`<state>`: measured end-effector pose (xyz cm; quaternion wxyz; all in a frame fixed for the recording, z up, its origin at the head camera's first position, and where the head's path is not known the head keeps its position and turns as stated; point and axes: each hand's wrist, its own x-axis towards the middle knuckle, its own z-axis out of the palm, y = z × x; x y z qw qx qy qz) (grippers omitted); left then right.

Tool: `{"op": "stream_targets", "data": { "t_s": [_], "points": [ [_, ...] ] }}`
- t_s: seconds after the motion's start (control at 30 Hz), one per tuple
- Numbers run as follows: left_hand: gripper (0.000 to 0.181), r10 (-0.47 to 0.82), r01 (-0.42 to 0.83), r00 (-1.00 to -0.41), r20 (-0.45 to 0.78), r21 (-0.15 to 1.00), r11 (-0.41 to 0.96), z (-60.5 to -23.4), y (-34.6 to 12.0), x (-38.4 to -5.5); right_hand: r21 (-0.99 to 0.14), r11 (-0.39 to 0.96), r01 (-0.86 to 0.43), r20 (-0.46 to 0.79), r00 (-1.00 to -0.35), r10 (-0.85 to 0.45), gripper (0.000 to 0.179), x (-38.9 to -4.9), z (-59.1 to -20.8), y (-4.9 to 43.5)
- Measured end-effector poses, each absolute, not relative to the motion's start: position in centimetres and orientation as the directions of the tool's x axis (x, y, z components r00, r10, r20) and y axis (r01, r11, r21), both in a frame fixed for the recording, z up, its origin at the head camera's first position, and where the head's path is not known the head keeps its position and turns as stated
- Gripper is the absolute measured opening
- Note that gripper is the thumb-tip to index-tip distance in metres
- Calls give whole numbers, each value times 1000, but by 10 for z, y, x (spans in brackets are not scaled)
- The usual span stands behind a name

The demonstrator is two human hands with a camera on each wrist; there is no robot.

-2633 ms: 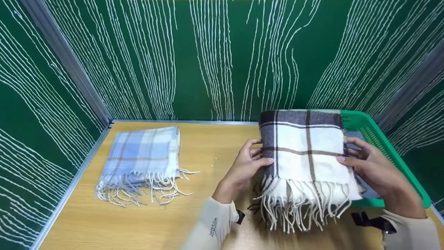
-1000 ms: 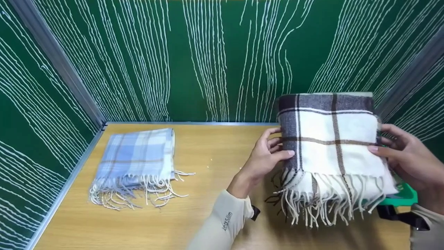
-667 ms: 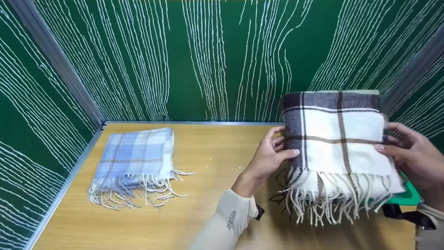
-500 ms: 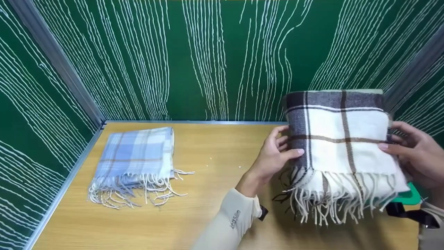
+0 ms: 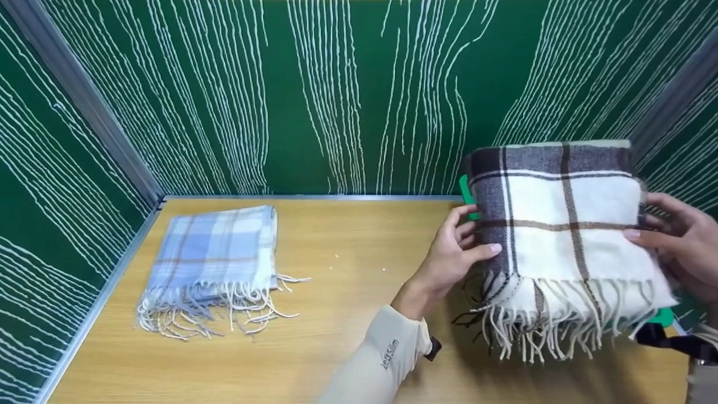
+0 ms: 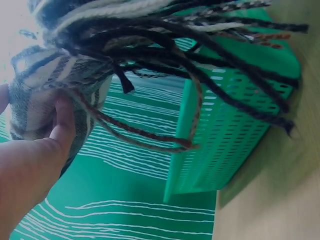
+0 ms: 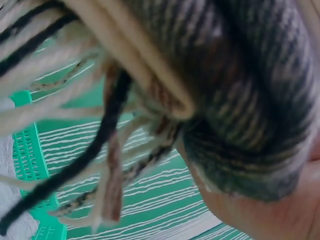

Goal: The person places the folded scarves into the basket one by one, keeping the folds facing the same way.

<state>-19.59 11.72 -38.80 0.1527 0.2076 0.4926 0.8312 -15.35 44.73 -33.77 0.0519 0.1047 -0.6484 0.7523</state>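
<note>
A folded plaid scarf [image 5: 549, 224] in white, dark brown and tan, with long fringe, is held up at the right of the head view. My left hand [image 5: 443, 258] grips its left edge, thumb on the front and fingers behind. At the opposite edge my right hand [image 5: 684, 247] holds it the same way. In the left wrist view the scarf's fringe [image 6: 210, 70] hangs over the green basket [image 6: 215, 135], and the side of the basket shows below the raised cloth. Most of the basket is hidden behind the scarf in the head view.
A folded light-blue plaid scarf [image 5: 213, 252] lies on the left of the wooden table [image 5: 336, 331], fringe toward me. Grey cloth [image 7: 15, 165] shows in the basket in the right wrist view. Green walls [image 5: 370, 101] with white lines enclose the table's back and sides.
Both hands have carried the brown-and-white scarf to the right and raised it from in front of the basket to over it. The blue scarf stays on the table.
</note>
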Motion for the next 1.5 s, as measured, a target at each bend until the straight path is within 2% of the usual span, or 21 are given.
{"op": "stream_targets", "data": {
  "t_s": [0.33, 0.57, 0.8, 1.1, 1.23, 1.3, 1.37, 1.5],
  "points": [
    [70, 451, -75, -877, 166, 879, -471, -395, 133, -197, -976, -77, -205, 208, -978, -33, 52, -154, -339, 459],
    [70, 426, -78, -894, 140, 888, -454, -402, 144, -197, -965, -60, -255, 257, -966, -33, 56, -153, -341, 460],
    [71, 420, -71, -898, 127, 903, -424, -403, 149, -197, -958, 66, -277, 277, -961, -18, 55, -153, -343, 463],
    [76, 446, -65, -887, 117, 926, -372, -400, 155, -202, -936, 43, -349, 351, -935, 45, 55, -156, -342, 461],
    [78, 473, -65, -876, 90, 951, -301, -397, 159, -206, -921, 58, -385, 388, -918, 84, 55, -159, -342, 458],
    [80, 477, -59, -877, 57, 973, -225, -396, 162, -208, -913, 93, -397, 405, -908, 108, 56, -163, -343, 458],
    [78, 461, -60, -887, 5, 990, -127, -395, 166, -211, -908, 188, -374, 402, -905, 141, 55, -167, -345, 459],
    [76, 413, -94, -905, -102, 995, 40, -401, 173, -213, -832, 515, -207, 334, -928, 167, 46, -178, -357, 461]
  ]
}}
